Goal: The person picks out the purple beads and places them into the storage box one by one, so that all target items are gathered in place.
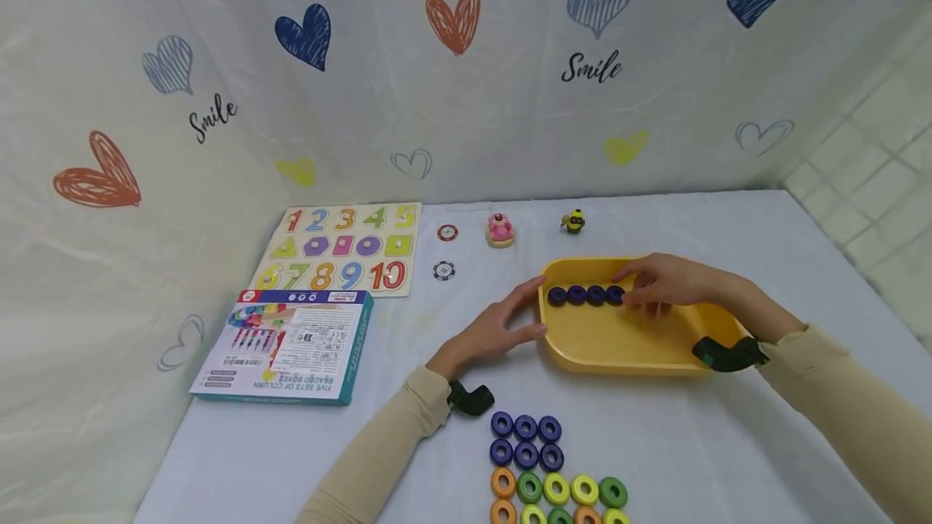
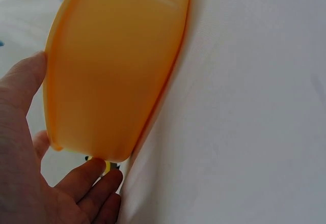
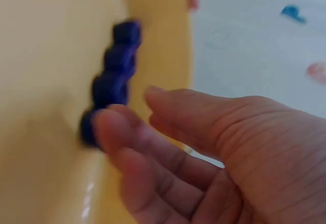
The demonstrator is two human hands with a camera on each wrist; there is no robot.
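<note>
A yellow tray [image 1: 619, 346] sits on the white-covered table, with a row of several dark purple rings [image 1: 576, 295] along its far side. My left hand [image 1: 498, 326] spreads thumb and fingers against the tray's left end; the left wrist view shows the thumb touching the tray's rim [image 2: 49, 81] and the fingers by the end wall. Over the tray, my right hand [image 1: 662, 281] reaches to the row's right end. In the right wrist view its fingertips [image 3: 109, 127] touch the nearest purple ring [image 3: 89, 127], while the thumb stands apart from it.
More purple rings [image 1: 526, 455] lie in two rows near the front, above orange, green and yellow rings [image 1: 557, 489]. A boxed toy [image 1: 291, 346] and a number board [image 1: 335, 245] lie left. Two chips [image 1: 447, 232], a pink figure [image 1: 500, 230] and a bee figure [image 1: 574, 221] are behind.
</note>
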